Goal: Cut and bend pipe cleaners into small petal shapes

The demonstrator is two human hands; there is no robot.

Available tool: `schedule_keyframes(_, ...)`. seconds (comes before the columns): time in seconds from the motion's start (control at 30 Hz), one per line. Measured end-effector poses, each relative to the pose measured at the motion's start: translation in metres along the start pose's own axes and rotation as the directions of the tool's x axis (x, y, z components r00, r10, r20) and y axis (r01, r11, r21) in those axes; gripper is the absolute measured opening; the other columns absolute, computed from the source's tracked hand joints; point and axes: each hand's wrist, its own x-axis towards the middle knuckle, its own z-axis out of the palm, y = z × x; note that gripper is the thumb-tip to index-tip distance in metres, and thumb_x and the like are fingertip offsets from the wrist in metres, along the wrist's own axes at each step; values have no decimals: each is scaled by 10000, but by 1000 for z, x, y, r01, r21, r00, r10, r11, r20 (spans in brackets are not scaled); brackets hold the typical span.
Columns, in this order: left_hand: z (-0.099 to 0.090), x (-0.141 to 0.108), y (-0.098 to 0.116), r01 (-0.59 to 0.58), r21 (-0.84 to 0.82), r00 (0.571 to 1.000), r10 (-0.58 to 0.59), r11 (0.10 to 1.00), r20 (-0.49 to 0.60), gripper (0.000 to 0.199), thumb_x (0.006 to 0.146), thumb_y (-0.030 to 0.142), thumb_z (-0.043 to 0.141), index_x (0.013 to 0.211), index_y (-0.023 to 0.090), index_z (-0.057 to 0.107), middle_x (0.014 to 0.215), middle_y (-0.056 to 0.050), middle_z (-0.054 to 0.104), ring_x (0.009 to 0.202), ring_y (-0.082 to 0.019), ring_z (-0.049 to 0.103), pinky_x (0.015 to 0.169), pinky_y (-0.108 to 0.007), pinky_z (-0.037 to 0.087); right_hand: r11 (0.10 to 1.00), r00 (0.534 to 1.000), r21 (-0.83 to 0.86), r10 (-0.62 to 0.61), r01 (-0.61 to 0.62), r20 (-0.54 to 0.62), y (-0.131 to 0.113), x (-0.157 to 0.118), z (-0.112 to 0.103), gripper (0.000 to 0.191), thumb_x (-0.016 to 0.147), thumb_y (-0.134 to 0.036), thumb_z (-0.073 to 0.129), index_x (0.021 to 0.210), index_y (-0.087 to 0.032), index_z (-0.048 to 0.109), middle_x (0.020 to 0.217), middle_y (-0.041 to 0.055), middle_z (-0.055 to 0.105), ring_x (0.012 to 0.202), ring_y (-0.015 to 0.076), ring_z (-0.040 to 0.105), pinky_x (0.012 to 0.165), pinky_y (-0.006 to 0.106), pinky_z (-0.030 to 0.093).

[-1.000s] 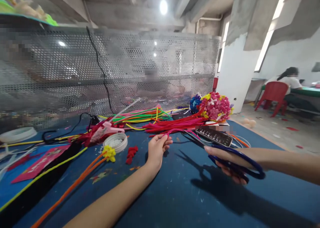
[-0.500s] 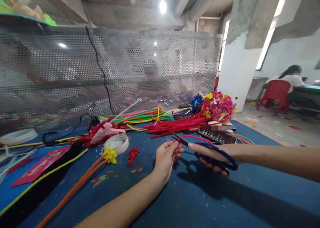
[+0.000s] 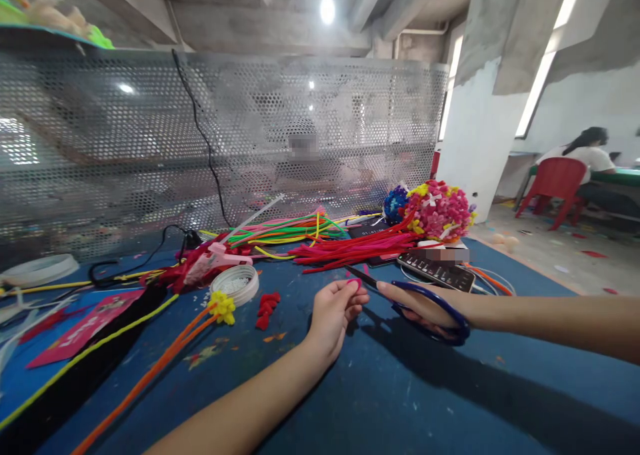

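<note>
My left hand (image 3: pixel 334 312) pinches a small, curled piece of bright pink pipe cleaner (image 3: pixel 354 284) between thumb and fingertips. Close to its right, my right hand (image 3: pixel 420 305) grips scissors (image 3: pixel 453 315) with dark blue handles. Their dark blades point left, beside the pinched piece, and the handle loops sit close together. A short bit of pink (image 3: pixel 365 269) shows just behind the blades. On the blue table left of my left hand lie small red fuzzy pieces (image 3: pixel 267 310). A yellow pipe-cleaner flower (image 3: pixel 221 307) on orange stems lies farther left.
Behind my hands lies a bundle of red and pink pipe cleaners (image 3: pixel 355 247). A pink glue gun (image 3: pixel 223 258) and a round tub of white beads (image 3: pixel 235 286) are at left. A black phone-like device (image 3: pixel 437 272) and a pink flower ball (image 3: pixel 440 212) are at right.
The scissor handles have come together. The long pink strand that stretched right behind the blades no longer shows there; only a short pink bit is visible. My left hand stays nearly still.
</note>
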Motion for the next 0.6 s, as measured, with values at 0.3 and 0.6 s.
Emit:
schedule_keyframes(0.3, 1, -1, 0, -82, 83, 996, 79, 993, 37, 198, 621, 235, 680, 741, 136, 559, 563, 10, 608, 446, -56, 522, 425, -144, 381, 914, 970, -404, -80, -21, -230, 16, -8, -33, 496, 770, -674, 365, 616, -226, 511, 561, 52, 594, 529, 206, 570, 545, 333, 432)
schedule_keyframes(0.6, 0, -8, 3, -296, 446, 955, 266, 845, 130, 186, 700, 325, 596, 781, 163, 553, 588, 18, 580, 479, -92, 509, 448, -188, 366, 893, 972, -450, -96, -11, -215, 45, -12, -53, 549, 812, -662, 292, 833, -166, 528, 883, 139, 637, 777, 252, 606, 676, 310, 425)
